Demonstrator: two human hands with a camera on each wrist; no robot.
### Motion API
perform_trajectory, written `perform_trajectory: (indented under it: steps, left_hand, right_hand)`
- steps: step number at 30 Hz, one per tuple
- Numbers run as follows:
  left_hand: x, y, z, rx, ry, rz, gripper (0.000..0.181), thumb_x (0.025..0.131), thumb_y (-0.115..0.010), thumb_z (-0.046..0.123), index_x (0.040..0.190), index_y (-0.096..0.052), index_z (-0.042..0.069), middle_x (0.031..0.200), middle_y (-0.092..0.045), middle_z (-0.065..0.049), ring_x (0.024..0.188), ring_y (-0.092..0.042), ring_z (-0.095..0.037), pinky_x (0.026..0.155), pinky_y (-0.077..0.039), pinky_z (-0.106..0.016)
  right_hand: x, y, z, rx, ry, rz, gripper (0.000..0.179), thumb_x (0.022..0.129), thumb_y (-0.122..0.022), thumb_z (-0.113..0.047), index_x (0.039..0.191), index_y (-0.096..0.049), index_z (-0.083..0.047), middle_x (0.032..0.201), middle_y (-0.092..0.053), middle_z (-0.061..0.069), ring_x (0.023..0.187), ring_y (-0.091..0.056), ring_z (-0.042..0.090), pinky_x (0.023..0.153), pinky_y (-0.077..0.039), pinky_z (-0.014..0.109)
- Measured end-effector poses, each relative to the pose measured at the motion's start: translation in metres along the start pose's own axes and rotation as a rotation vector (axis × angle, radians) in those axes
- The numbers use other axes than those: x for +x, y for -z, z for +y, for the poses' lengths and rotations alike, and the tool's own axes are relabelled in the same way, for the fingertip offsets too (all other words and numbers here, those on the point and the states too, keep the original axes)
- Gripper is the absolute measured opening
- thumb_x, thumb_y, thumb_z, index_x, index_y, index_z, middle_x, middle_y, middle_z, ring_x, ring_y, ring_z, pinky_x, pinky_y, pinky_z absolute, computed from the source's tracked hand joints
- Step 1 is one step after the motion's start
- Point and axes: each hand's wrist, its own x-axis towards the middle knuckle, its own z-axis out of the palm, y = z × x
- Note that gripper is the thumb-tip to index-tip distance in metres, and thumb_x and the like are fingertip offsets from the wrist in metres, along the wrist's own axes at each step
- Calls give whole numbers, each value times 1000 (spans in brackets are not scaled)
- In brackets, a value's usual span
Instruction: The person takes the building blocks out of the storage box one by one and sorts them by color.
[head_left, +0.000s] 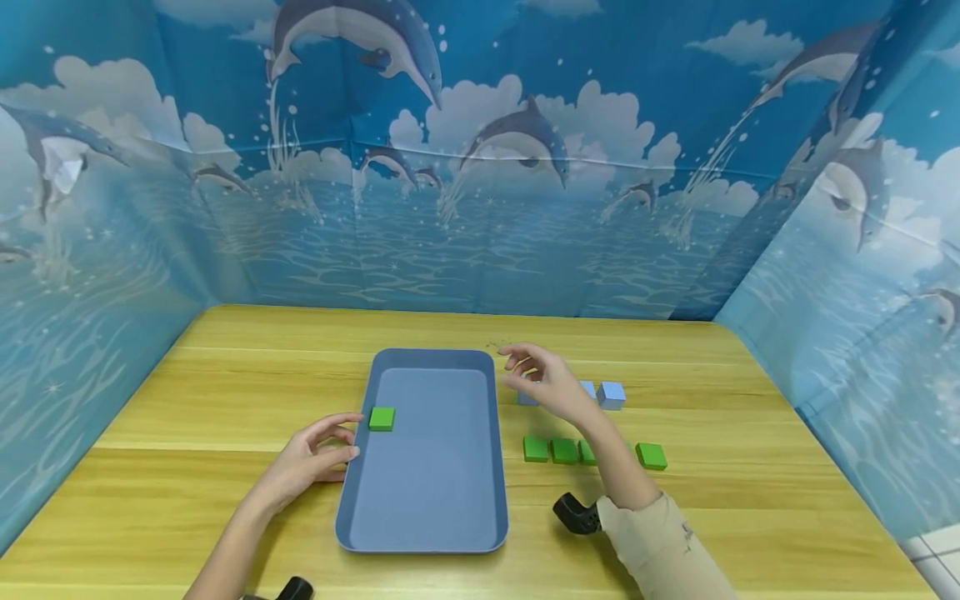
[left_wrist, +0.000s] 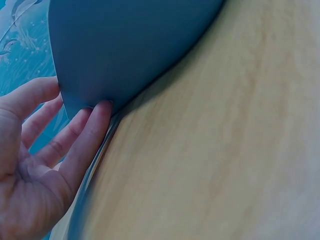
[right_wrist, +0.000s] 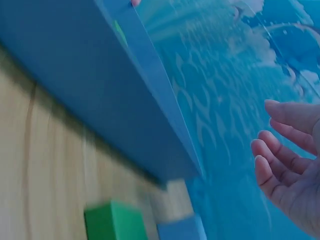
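A blue-grey tray (head_left: 431, 492) lies on the wooden table, with one green block (head_left: 382, 419) inside by its left wall. My left hand (head_left: 309, 457) is at the tray's left side, its fingertips touching the outer wall (left_wrist: 135, 45) with loosely bent fingers. Beyond the tray's right edge, my right hand (head_left: 551, 387) hovers over a row of light blue blocks (head_left: 611, 396), partly hiding them. Its fingers are loosely bent and nothing shows between them in the right wrist view. Nearer to me runs a row of several green blocks (head_left: 564, 451), partly covered by my right forearm.
A curtain (head_left: 480, 250) printed with dolphins stands behind the table (head_left: 225, 367) and along both sides. Black wrist-worn devices (head_left: 576, 514) show at my right sleeve and at the bottom edge near my left forearm.
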Motion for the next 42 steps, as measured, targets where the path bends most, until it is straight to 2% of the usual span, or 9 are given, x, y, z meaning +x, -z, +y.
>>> perform_trajectory:
  steps: [4,9,15,24,33,42]
  left_hand:
    - [0,0,0,-11,-5,-3,55,88,-60,12,135,-36,-1,110,-42,-21,83,-59,-16,75,-54,-38]
    - [1,0,0,-9,-8,-4,54,88,-60,12,135,-37,-1,109,-42,-20,84,-60,-16,75,-54,-39]
    - [1,0,0,-4,-9,-7,54,88,-60,12,135,-36,-1,111,-41,-22,84,-59,-15,75,-54,-38]
    - [1,0,1,2,-10,-9,54,89,-60,12,135,-36,-1,110,-41,-22,85,-60,-19,75,-54,-39]
    - [0,0,1,-12,5,-7,55,89,-60,13,136,-35,-1,110,-41,-22,85,-60,-18,76,-54,-40]
    - [1,0,0,0,19,-2,56,89,-60,14,136,-35,-1,110,-42,-21,86,-59,-19,75,-54,-39]
  right_hand:
    - [12,-15,-16,1,26,-12,33,88,-61,-8,119,-54,0,100,-55,18,89,-55,25,76,-49,35]
    - [23,-33,-40,-9,48,-27,31,87,-60,-3,116,-55,5,95,-56,17,87,-54,29,76,-48,39]
    - [41,-57,-31,-7,66,-59,31,86,-63,-9,116,-57,-1,94,-57,12,85,-55,23,75,-48,33]
    - [53,-91,-29,-22,70,-97,30,86,-64,-12,115,-59,-6,92,-57,6,84,-56,17,72,-49,31]
    - [56,-118,-22,-36,53,-97,32,85,-65,-11,115,-59,-3,95,-58,13,82,-57,18,61,-47,21]
    - [57,-138,-10,-66,57,-88,34,81,-69,-7,113,-60,1,95,-60,17,80,-58,20,60,-46,19]
